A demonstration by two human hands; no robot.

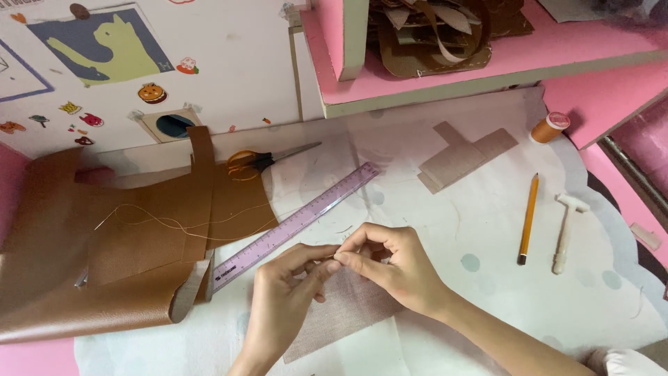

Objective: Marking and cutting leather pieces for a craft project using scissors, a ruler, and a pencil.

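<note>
Head view, both hands meet mid-worktop over a greyish-brown fabric piece (344,310).

Left hand (282,299): fingers curled in, thumb and forefinger tips pressed together at the piece's upper edge. Right hand (393,268): fingers bent, thumb and forefinger closed tight, tips touching the left's. Something tiny is pinched at that junction; too small to tell whether it is a needle or just the fabric edge. Other fingers on both hands are loosely folded, not spread.

Fabric piece lies flat on the white dotted worktop (487,230), mostly under and below the hands, lower corner pointing toward the viewer.

Around it:
- purple ruler (296,224), diagonal, just left of the hands, lower end touching the brown leather sheet (104,257)
- thin thread (174,223) looped across that leather
- orange-handled scissors (261,161) behind the ruler
- second cut fabric shape (466,157) further back, well apart
- pencil (528,219) and white hammer-like tool (565,231) to the right, side by side
- orange thread spool (550,127) by the pink shelf (557,42)
</note>
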